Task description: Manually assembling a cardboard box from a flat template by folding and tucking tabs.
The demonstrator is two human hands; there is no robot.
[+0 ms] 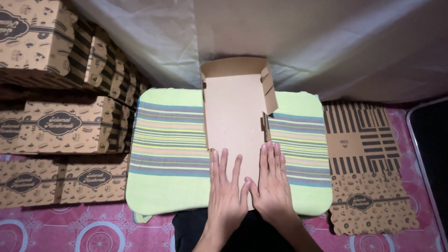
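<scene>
White cloth backdrop (326, 42) hangs dimly lit above pink patterned floor covering (93, 233).

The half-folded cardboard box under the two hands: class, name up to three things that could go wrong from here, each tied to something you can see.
1. Both hands, left hand and right hand, press only the near end of the cardboard box; the raised far flaps may spring open.
2. The striped cushion beneath looks soft, so creases could come out crooked.
3. The flat printed blanks lie close on the right and could be knocked.
</scene>
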